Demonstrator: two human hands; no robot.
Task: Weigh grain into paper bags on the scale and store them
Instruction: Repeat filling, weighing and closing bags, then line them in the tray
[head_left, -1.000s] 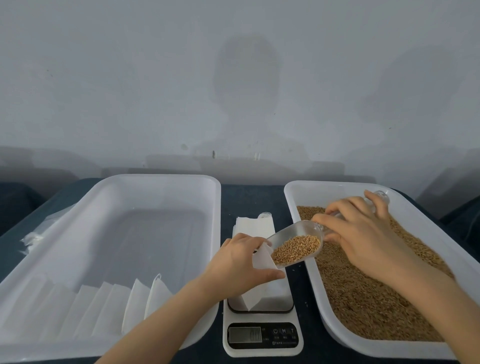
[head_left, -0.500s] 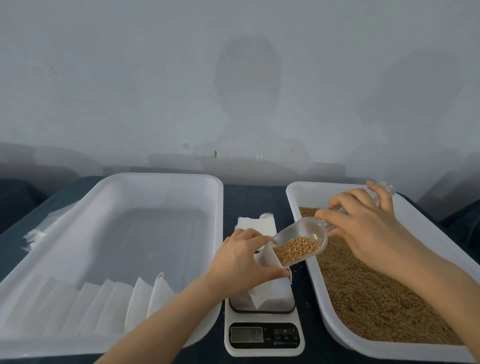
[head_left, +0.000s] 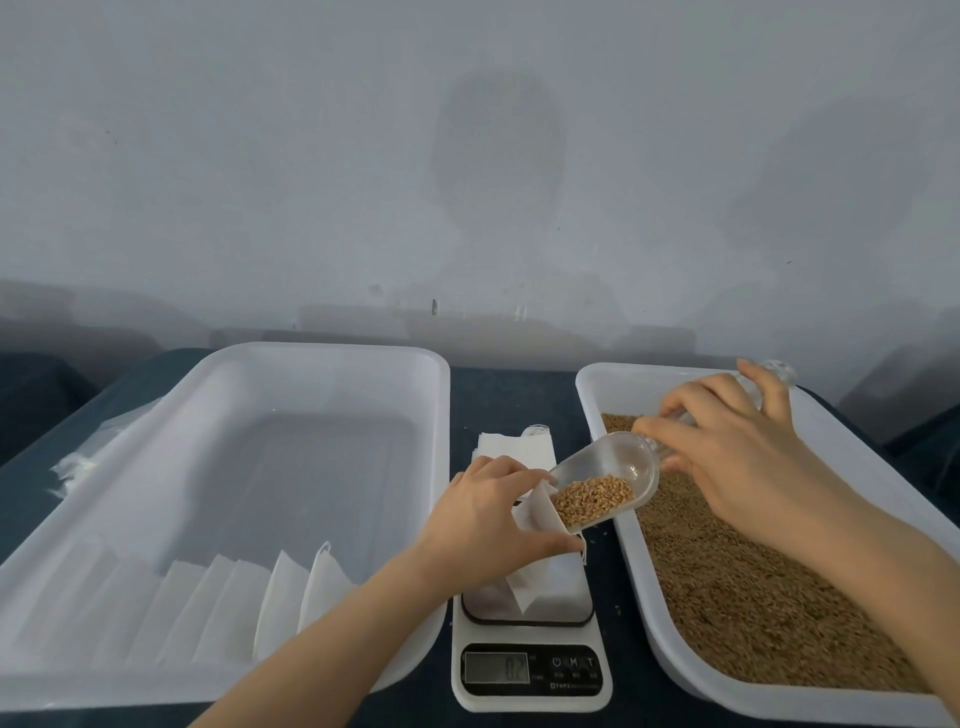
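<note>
The left hand (head_left: 483, 525) comes in from the near edge of the desk (head_left: 511, 395) and pinches the mouth of a white paper bag (head_left: 524, 590) between curled fingers and thumb, holding it open above the platform of the digital kitchen scale (head_left: 530, 691). The bag's lower end rests on that platform. The right hand (head_left: 737, 462) has its fingers curled round the handle of a clear plastic scoop (head_left: 618, 460) — the handle's tip pokes out past the fingers, over the far rim of the right-hand tray (head_left: 589, 400). The scoop slopes down to the left, with its lip at the bag's mouth and a heap of brown grain (head_left: 592, 500) lying in its lower end.

The scale stands at the desk's near edge, between two white plastic trays. Its display (head_left: 496, 667) shows digits too blurred to read. The right-hand tray is filled with more of the same grain. The left-hand tray (head_left: 332, 352) holds a row of white bags (head_left: 234, 603) leaning one on another along its near wall. A stack of flat bags (head_left: 514, 447) lies just behind the scale, between the trays. Crumpled clear plastic film (head_left: 78, 462) lies near the desk's left edge, beside the left-hand tray — and a few stray kernels (head_left: 618, 609) dot the desk between the scale and the right-hand tray
</note>
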